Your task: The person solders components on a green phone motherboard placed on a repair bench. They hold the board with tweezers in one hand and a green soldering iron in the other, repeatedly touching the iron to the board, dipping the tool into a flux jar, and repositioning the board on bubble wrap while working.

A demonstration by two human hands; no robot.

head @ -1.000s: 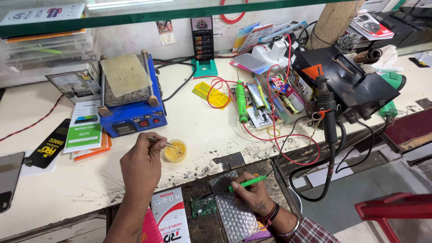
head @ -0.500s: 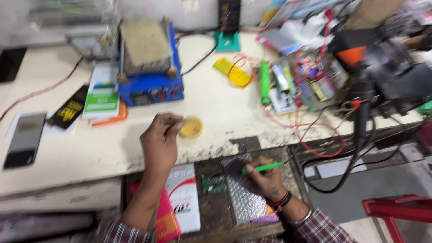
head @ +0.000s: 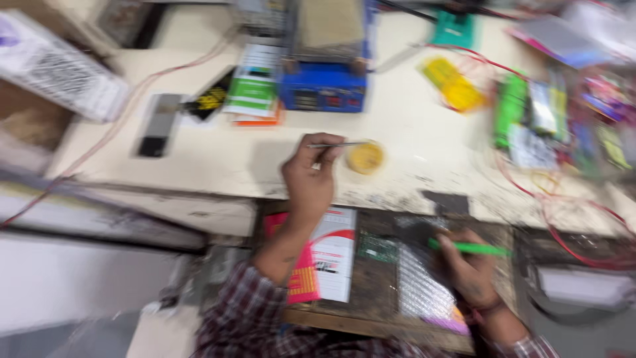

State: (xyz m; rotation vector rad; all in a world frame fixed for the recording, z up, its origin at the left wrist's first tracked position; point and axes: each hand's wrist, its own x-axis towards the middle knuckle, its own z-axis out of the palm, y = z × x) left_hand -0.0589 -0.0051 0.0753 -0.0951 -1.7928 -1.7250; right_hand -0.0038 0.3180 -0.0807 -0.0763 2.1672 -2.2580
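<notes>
The picture is blurred by head motion. My left hand grips thin metal tweezers whose tips reach the small round tin of yellow paste on the worn white bench. My right hand holds a green pen-shaped tool over a dark flat part lying on a sheet of bubble wrap. A small green circuit board lies between my two hands on the dark wooden tray.
A blue heating plate unit stands behind the tin, with green and orange packets and a dark phone to its left. Red wires, a green tool and loose parts crowd the right side. A red-and-white leaflet lies under my left arm.
The view has swung down and left, so the bench shifted right and up in the picture. My hands keep the same grips; the tweezers stay at the yellow tin.
</notes>
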